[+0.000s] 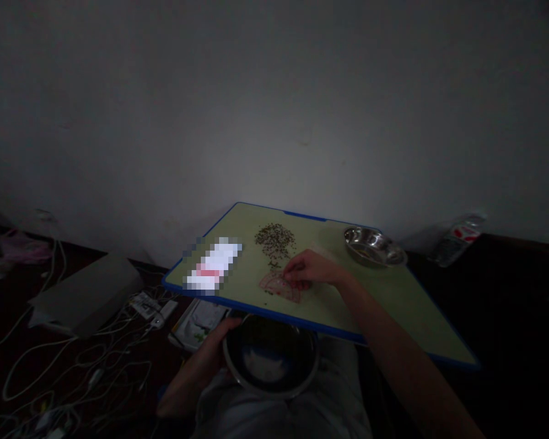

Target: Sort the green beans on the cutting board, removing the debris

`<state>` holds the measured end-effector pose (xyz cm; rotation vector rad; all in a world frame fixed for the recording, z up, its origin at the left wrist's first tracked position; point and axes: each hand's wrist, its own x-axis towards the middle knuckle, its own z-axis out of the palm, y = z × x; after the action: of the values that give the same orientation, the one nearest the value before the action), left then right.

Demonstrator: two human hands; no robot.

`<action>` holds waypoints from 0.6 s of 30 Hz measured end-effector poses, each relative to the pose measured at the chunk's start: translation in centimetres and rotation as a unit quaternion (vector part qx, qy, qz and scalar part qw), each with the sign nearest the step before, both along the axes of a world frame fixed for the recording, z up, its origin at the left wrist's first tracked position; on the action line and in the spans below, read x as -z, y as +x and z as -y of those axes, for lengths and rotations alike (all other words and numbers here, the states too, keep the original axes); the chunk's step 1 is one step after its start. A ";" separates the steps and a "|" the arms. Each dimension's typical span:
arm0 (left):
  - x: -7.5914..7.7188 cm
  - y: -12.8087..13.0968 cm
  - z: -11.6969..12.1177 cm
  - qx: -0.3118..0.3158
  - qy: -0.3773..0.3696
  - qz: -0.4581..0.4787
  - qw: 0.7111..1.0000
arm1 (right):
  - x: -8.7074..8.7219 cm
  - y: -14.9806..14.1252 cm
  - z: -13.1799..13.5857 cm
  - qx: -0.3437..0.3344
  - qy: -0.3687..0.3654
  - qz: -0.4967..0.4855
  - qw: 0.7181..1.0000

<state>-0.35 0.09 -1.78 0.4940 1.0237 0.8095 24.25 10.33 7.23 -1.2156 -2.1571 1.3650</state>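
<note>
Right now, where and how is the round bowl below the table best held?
Probably grip the round bowl by its right rim, from the person's right: the left hand holds the opposite side, the table hides part of the far rim, and the mouth opens upward.

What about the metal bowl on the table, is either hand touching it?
No, the metal bowl stands apart from your right hand, and your left hand holds another bowl.

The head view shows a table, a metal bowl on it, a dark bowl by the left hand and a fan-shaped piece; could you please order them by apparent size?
1. Table
2. Dark bowl, partly hidden
3. Metal bowl
4. Fan-shaped piece, partly hidden
</note>
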 end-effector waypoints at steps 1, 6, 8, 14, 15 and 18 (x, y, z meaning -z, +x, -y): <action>-0.1 0.1 0.0 -0.005 -0.004 0.004 1.000 | 0.0 0.0 0.0 -0.002 0.001 0.001 1.000; -0.7 0.5 0.2 -0.007 -0.020 0.020 1.000 | -0.1 0.0 0.1 0.001 -0.001 0.002 1.000; -0.9 0.5 0.3 0.003 -0.022 0.020 1.000 | -0.2 0.0 0.1 0.002 -0.005 0.000 1.000; -0.9 0.4 0.1 -0.005 -0.018 0.031 0.999 | -0.1 -0.1 0.1 0.003 -0.003 0.001 1.000; -0.9 0.4 0.1 -0.012 -0.012 0.029 0.999 | -0.1 -0.1 0.1 0.002 -0.004 0.003 1.000; -0.7 0.3 0.0 -0.015 -0.010 0.028 0.999 | 0.0 0.0 0.0 -0.007 -0.006 -0.001 1.000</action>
<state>-0.04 0.05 -1.09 0.4372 0.9890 0.8351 24.24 10.30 7.22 -1.2036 -2.1637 1.3862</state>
